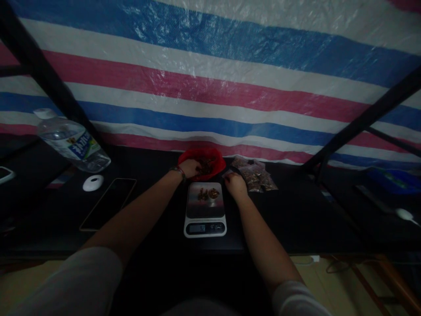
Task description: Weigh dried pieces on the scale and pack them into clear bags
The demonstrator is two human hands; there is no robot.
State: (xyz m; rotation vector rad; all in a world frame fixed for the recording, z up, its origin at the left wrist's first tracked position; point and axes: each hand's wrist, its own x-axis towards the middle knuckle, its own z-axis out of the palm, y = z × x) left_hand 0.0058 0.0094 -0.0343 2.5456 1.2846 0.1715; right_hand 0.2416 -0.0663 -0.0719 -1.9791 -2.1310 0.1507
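Note:
My left hand reaches into a red plastic bag of dried brown pieces. Its fingers curl in against the pieces, their tips partly hidden. A white kitchen scale with a lit display lies in front of the bag. On its plate are some loose brown pieces and a small light-coloured cup with more of them. Just right of the scale, my right hand rests with fingers curled closed; what they hold is too dark to make out. Small filled clear bags lie beside it.
A large clear bottle stands at the left, behind a white rounded object and a phone. Black slanted bars flank the black table. A striped plastic sheet hangs behind. A blue object lies far right.

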